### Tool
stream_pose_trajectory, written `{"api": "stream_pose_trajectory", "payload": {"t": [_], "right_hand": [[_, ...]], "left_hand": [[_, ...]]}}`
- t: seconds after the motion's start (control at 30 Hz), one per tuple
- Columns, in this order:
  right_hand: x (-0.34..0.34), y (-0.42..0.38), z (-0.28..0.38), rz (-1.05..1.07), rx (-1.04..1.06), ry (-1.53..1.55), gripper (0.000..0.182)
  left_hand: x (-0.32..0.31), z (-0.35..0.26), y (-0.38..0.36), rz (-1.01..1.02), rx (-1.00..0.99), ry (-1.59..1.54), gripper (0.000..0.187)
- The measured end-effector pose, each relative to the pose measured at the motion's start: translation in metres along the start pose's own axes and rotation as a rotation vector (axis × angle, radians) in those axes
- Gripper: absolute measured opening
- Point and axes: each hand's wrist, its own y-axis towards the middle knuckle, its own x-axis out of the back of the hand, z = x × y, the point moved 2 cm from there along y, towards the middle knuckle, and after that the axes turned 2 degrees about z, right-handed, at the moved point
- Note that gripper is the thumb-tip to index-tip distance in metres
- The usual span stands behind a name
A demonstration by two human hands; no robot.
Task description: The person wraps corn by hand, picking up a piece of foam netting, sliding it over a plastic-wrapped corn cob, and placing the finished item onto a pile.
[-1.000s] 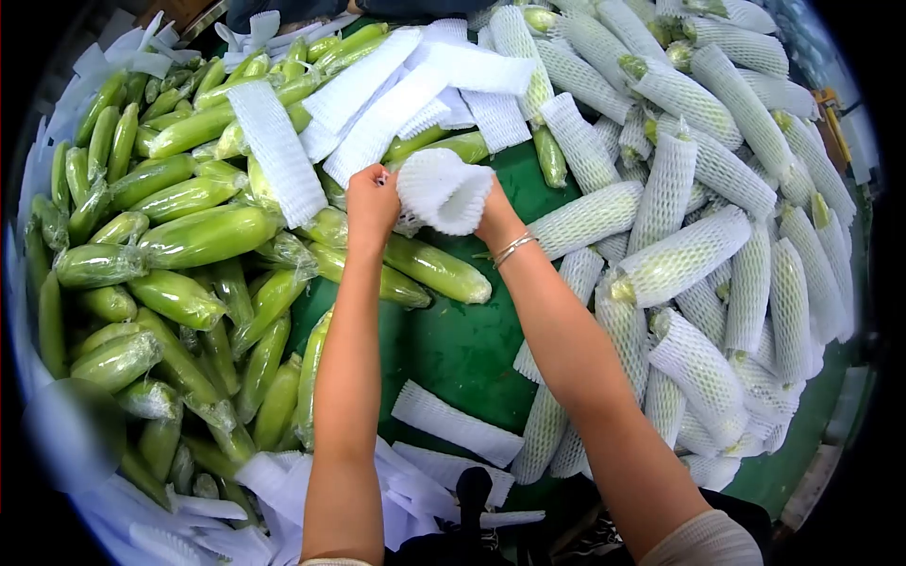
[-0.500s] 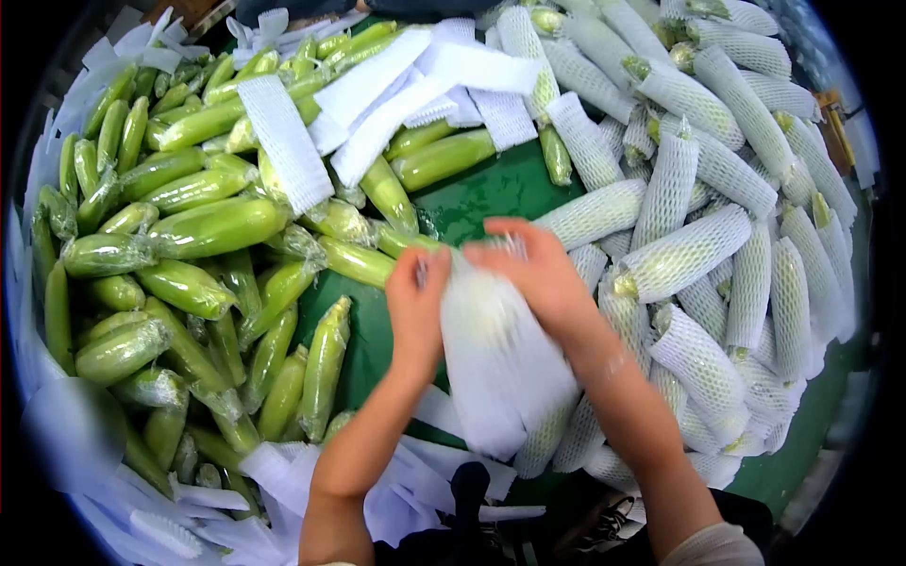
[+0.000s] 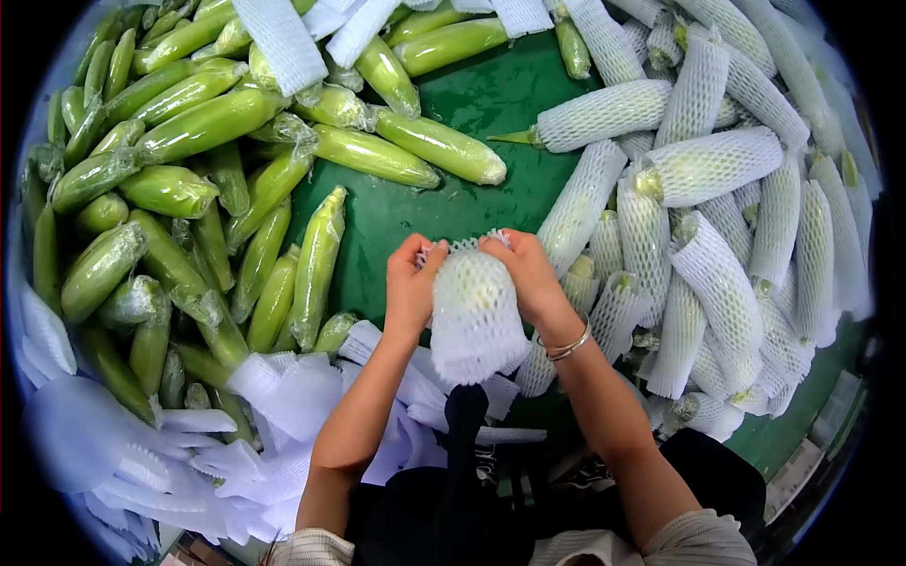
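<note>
My left hand [image 3: 413, 288] and my right hand [image 3: 530, 278] are both closed on the top rim of a white foam net sleeve [image 3: 479, 335], one at each side. A pale green vegetable, seemingly an ear of corn in its husk, shows through the mesh. The sleeve's lower end hangs towards my body. Beyond my hands lies a film-wrapped green ear [image 3: 439, 146] on the green table [image 3: 377, 231]. Another wrapped ear [image 3: 319, 269] rests left of my left hand. Right of my right hand are several ears in foam nets [image 3: 578, 203].
A large heap of film-wrapped ears [image 3: 203, 127] fills the left side. Netted ears [image 3: 717, 165] are piled on the right. Flat foam sleeves [image 3: 293, 391] lie at the near left, with more [image 3: 278, 42] on the far heap. A dark upright object [image 3: 465, 410] stands before my body.
The camera view has shifted nearer to my body. The held sleeve has come closer to me, and both hands now grip its rim. The wrapped ear beyond is now uncovered.
</note>
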Motion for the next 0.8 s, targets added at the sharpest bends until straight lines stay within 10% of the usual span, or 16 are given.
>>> {"api": "stream_pose_trajectory", "payload": {"t": [0.23,0.53,0.7,0.8], "right_hand": [[-0.003,-0.035,0.002,-0.118,0.323,-0.275,0.02],[0.011,0.025,-0.056,-0.223,0.141,-0.018,0.014],[-0.004,0.026,-0.061,-0.417,0.259,-0.251,0.016],[-0.008,0.004,-0.047,-0.519,0.358,-0.178,0.018]], "left_hand": [[-0.011,-0.005,-0.02,-0.047,-0.183,0.244,0.026],[0.008,0.068,0.024,-0.091,-0.129,0.203,0.03],[0.019,0.093,0.036,-0.271,-0.585,0.449,0.023],[0.002,0.06,0.029,-0.306,-0.38,0.095,0.004]]}}
